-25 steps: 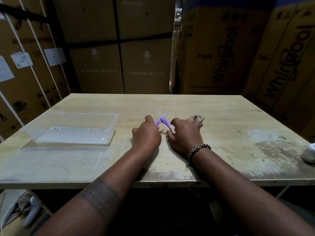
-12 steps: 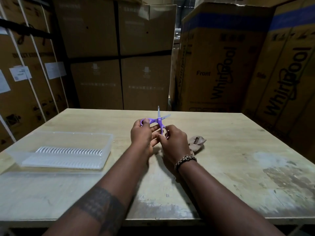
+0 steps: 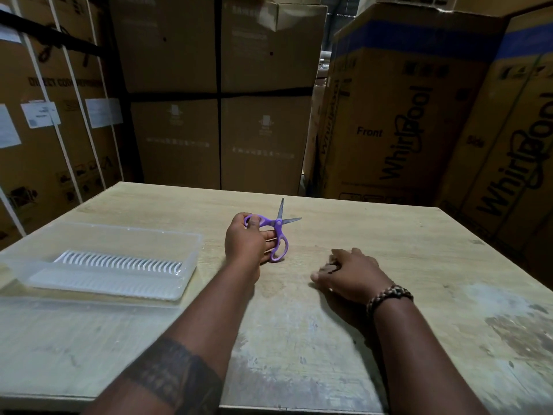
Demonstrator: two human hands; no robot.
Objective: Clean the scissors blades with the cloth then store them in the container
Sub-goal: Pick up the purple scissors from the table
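Observation:
My left hand [image 3: 245,244] holds the purple-handled scissors [image 3: 276,232] just above the middle of the wooden table [image 3: 389,250]. My thumb is through one loop, and the blades are spread open and point away from me. My right hand [image 3: 351,274] lies to the right of the scissors, down on the table, with its fingers curled over the small grey-brown cloth [image 3: 332,265]. Almost all of the cloth is hidden under that hand. The clear plastic container [image 3: 191,259], open and with a ribbed insert, sits at the left.
The container's clear lid [image 3: 74,316] lies flat in front of it, near the table's front-left edge. Tall cardboard boxes [image 3: 404,121] surround the table at the back and on both sides. The table's right part is stained.
My right hand has let go of the scissors and moved right and down onto the cloth. My left hand alone now holds the scissors, with the blades wider apart.

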